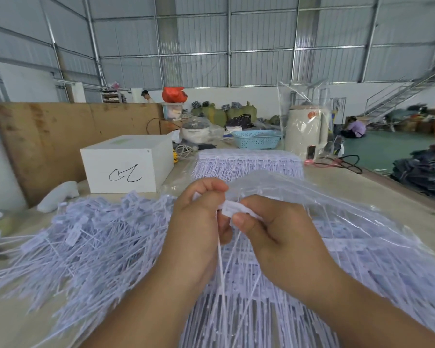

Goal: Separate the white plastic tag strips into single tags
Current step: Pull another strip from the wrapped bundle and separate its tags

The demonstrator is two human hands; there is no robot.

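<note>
Both hands mid-bench, left hand (199, 222) and right hand (274, 229) fingers pinching white tag strip (230, 209), loose single tags (86, 242) heaped left.

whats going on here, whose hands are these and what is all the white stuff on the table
There is no machine here. This is one picture from a camera worn on a person's head, looking forward and down, so the two bare hands are the wearer's own. The left hand and right hand together pinch a small white tag strip, with thin tails hanging down between them. On the table, to the left, lies a loose pile of single tags. Under the hands and to the right lie strips still joined, in clear plastic; another stack sits behind. A white box stands further back on the left.
</note>
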